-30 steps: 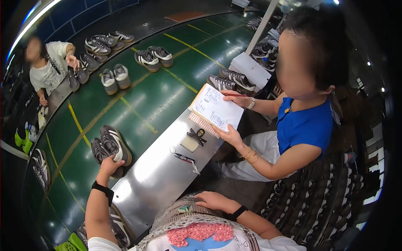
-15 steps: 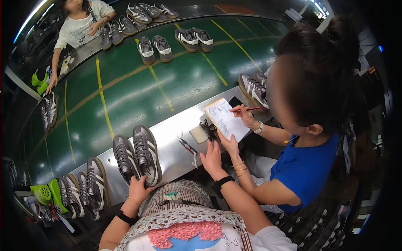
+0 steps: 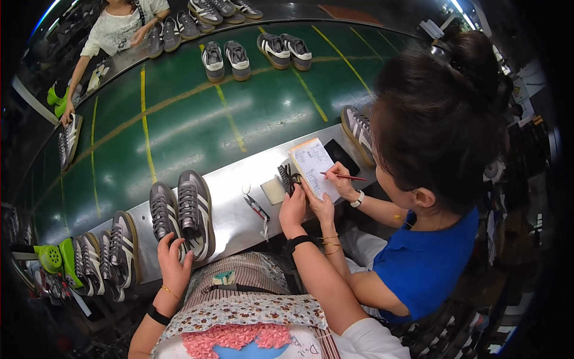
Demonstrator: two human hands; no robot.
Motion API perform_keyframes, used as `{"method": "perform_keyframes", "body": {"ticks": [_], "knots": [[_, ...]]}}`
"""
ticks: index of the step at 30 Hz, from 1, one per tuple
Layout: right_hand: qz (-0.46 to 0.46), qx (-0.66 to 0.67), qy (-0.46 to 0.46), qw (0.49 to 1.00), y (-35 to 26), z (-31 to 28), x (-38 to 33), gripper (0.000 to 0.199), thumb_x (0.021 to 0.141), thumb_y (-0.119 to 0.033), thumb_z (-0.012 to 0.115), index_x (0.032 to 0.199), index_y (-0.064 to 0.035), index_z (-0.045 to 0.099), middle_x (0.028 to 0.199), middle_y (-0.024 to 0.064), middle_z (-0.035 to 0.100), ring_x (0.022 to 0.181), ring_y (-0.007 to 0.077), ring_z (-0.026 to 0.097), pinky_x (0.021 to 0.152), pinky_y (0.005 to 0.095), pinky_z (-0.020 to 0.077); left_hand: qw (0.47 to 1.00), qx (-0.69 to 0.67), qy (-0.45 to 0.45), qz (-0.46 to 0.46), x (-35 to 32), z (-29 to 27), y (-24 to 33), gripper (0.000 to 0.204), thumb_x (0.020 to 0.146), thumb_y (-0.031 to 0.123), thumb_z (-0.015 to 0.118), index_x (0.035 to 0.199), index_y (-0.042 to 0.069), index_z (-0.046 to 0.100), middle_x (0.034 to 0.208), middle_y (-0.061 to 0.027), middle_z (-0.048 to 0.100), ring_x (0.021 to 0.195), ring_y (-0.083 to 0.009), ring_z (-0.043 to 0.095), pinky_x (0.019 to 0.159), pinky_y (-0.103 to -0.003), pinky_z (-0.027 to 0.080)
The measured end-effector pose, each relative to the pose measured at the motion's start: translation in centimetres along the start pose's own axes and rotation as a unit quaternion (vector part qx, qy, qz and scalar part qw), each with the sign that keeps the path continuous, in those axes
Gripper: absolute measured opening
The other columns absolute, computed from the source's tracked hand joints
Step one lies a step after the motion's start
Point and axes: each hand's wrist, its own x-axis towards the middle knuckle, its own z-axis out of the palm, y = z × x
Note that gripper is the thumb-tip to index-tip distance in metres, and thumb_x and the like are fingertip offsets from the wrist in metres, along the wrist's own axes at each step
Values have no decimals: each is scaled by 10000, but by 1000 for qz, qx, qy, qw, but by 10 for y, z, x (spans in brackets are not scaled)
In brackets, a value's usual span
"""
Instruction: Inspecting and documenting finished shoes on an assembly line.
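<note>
A pair of grey sneakers with white stripes stands in front of me on the metal ledge, one left sneaker and one right sneaker. My left hand is at their heel end, fingers apart, holding nothing. To the right, my right hand has its fingers curled at a bundle of black shoelaces, close beside a co-worker's hand. The fingertips are partly hidden there. Near that hand lie a pale square pad and small snips with dark red and black handles.
At my right a co-worker in a blue top writes on a notepad. More sneakers and a green tape dispenser are at left. Sneaker pairs sit on the green conveyor. Another person stands across it.
My left hand has lifted back off the sneakers' heels, its fingers spreading. My right hand has moved forward to the black shoelaces. The co-worker's pen has moved lower on the notepad.
</note>
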Motion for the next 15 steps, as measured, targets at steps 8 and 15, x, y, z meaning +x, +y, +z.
{"method": "perform_keyframes", "body": {"ticks": [8, 15], "knots": [[-307, 303, -253, 866, -74, -48, -70, 365, 777, -105, 618, 1112, -47, 484, 1065, 146, 546, 985, 328, 523, 830, 394, 431, 813, -521, -186, -183, 41, 18, 43, 647, 767, 221, 672, 1291, 63, 326, 1241, -92, 426, 1144, -217, 412, 942, -364, 349], [-346, 296, -383, 804, -78, -66, -83, 314, 772, -191, 648, 1033, -66, 526, 1019, 104, 539, 882, 269, 557, 776, 331, 462, 730, -605, -135, -286, 53, 27, 41, 296, 801, 82, 620, 1037, 57, 443, 938, -40, 505, 857, -134, 533, 767, -290, 463]]}}
